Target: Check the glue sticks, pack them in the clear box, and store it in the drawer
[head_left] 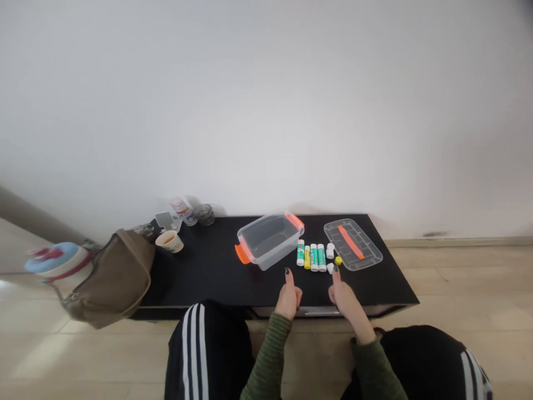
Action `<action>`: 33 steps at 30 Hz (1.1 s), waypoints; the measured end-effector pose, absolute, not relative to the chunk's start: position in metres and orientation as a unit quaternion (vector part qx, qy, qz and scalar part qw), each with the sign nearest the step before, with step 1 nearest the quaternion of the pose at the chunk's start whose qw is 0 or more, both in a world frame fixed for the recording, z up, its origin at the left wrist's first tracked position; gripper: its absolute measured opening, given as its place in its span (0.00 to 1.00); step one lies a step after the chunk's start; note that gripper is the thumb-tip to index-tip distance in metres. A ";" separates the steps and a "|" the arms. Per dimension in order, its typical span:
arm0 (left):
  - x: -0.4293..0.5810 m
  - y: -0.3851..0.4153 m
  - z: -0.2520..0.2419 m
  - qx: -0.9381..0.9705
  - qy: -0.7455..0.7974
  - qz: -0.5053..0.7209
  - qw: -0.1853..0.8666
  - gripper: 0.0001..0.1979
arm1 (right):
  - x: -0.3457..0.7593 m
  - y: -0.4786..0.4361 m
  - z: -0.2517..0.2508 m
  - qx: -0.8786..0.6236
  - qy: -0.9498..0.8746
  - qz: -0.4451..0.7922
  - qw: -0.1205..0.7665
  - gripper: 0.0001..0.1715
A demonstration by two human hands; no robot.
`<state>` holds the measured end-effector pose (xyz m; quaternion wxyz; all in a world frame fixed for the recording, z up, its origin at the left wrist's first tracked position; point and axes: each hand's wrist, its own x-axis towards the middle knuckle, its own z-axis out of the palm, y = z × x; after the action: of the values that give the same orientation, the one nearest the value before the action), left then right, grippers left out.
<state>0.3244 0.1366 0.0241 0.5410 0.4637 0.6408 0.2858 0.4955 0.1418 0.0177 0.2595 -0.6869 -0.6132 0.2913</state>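
Both my left hand (288, 297) and my right hand (345, 300) are held over the front edge of the black cabinet, thumbs up and the other fingers curled in, with nothing seen in them. Just beyond them, several white-and-green glue sticks (314, 258) and a shorter yellow glue stick (307, 258) lie side by side. To their right are small white caps (330, 251) and a yellow cap (338, 260), near my right thumb. Behind my left hand stands a clear plastic box (272, 258), uncovered, with orange latches. Its clear lid (370, 250) with an orange handle lies at the right.
On the cabinet (195, 278), at left, are a paper cup (170, 242) with brownish liquid, a bottle (183, 210), a dark round jar (204, 214) and a brown bag (110, 280). A blue-lidded container (62, 262) is farther left. A wall (266, 111) rises behind.
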 end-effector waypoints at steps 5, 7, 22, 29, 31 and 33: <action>0.316 0.133 0.020 0.454 0.652 0.320 0.516 0.44 | 0.499 0.140 0.027 -0.674 -0.569 0.407 0.236 0.45; 0.315 0.137 0.028 0.464 0.645 0.326 0.512 0.44 | 0.499 0.140 0.036 -0.676 -0.567 0.399 0.252 0.44; 0.329 0.200 -0.002 0.626 0.721 0.218 0.199 0.12 | 0.525 0.151 -0.012 -0.725 -0.583 0.158 0.332 0.15; 0.343 0.229 -0.009 0.634 0.733 0.169 0.179 0.14 | 0.521 0.166 -0.049 -0.682 -0.644 0.089 0.334 0.18; 0.343 0.233 -0.012 0.634 0.737 0.151 0.180 0.14 | 0.520 0.165 -0.055 -0.683 -0.646 0.090 0.328 0.18; 0.343 0.235 -0.014 0.632 0.741 0.137 0.182 0.14 | 0.521 0.164 -0.058 -0.684 -0.645 0.091 0.329 0.19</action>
<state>0.3428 0.2355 -0.0141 0.1822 0.6317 0.7409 0.1370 0.5206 0.1639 -0.0580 0.3293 -0.6836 -0.6449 0.0909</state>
